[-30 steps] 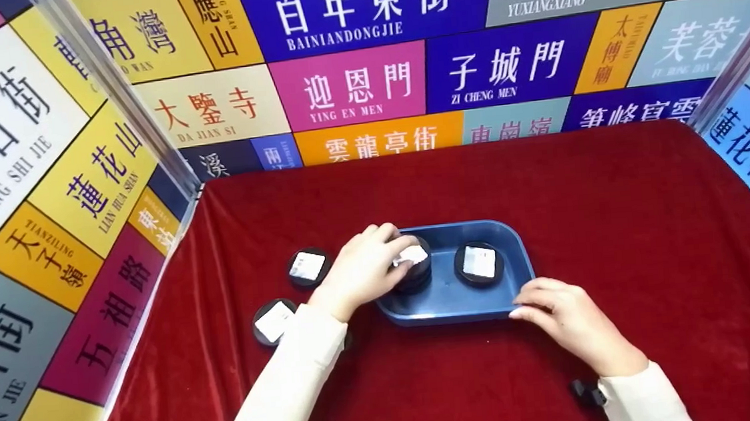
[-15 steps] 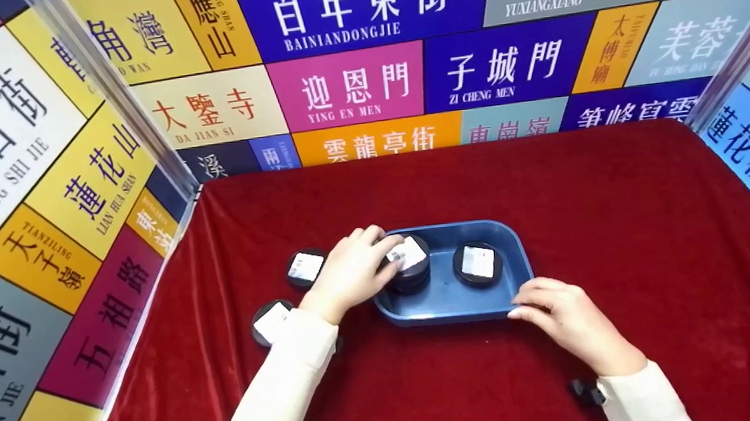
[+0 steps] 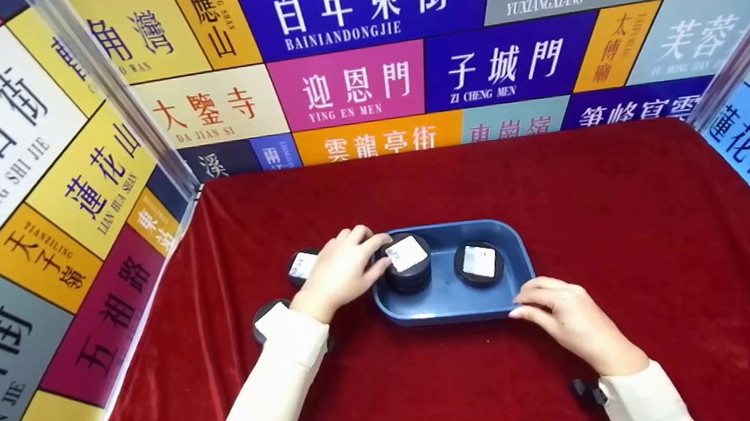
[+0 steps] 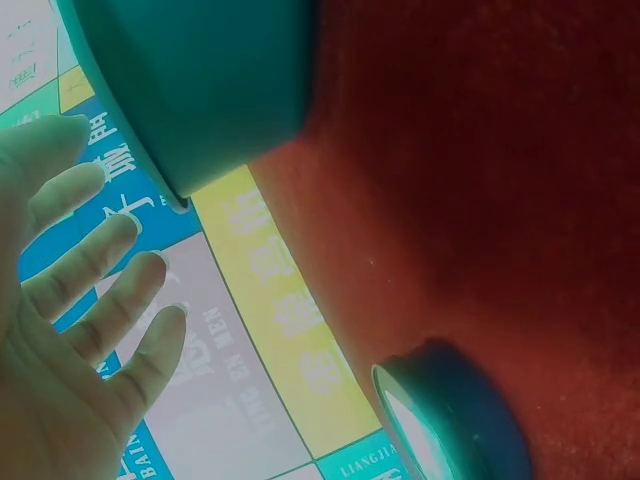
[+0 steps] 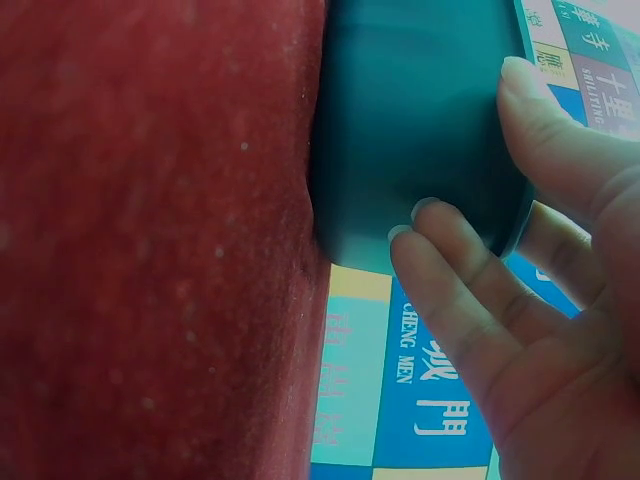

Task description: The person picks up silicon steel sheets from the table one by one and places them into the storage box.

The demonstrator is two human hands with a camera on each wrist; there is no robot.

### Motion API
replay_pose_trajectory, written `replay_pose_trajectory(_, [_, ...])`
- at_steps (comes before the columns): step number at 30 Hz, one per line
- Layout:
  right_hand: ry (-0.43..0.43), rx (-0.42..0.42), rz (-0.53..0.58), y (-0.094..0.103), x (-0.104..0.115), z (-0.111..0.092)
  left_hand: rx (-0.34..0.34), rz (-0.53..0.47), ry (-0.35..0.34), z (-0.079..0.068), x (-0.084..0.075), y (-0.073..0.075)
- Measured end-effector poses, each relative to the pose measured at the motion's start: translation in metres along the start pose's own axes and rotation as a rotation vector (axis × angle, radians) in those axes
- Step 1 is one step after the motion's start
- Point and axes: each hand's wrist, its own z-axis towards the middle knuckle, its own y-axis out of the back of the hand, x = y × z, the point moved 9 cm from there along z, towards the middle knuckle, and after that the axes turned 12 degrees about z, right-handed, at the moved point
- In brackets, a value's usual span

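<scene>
A blue tray [image 3: 453, 313] holds black round discs with white labels. At its left end several are piled in a stack [image 3: 410, 280]; a disc [image 3: 479, 264] lies on its right side. My left hand [image 3: 343, 270] is over the tray's left end beside the stack, its fingertips close to the top disc; in the left wrist view the fingers of the left hand [image 4: 90, 310] look spread and relaxed, with nothing held. My right hand [image 3: 567, 316] holds the tray's near right corner, and the right wrist view shows thumb and fingers about the tray wall [image 5: 420, 130].
Left of the tray, a loose disc [image 3: 302, 266] and a nearer loose disc [image 3: 270, 320] lie partly hidden by my left hand and sleeve. A red cloth [image 3: 495, 375] covers the table. Printed panels [image 3: 352, 85] stand behind and at the sides.
My left hand has let go of the top disc on the stack and drawn back to the left, uncovering its label. The right hand stays on the tray corner.
</scene>
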Motion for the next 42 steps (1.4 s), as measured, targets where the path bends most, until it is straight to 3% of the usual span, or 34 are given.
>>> replay_pose_trajectory(5, [-0.026,0.014,0.011,-0.001,-0.003,-0.001,0.002,0.005,-0.006,0.0,0.002,-0.001])
replay_pose_trajectory(10, [0.001,-0.001,-0.001,0.0,-0.001,0.0,0.008,0.01,0.004,-0.003,0.007,-0.002])
replay_pose_trajectory(20, [-0.048,0.022,0.015,-0.001,-0.004,0.0,0.008,-0.004,0.045,-0.01,0.021,-0.002])
replay_pose_trajectory(29, [-0.06,0.021,0.007,-0.001,-0.005,-0.001,0.055,0.041,0.11,-0.021,0.039,-0.01])
replay_pose_trajectory(42, [0.025,-0.035,-0.003,0.002,0.004,0.0,0.107,0.044,0.173,-0.031,0.059,-0.022])
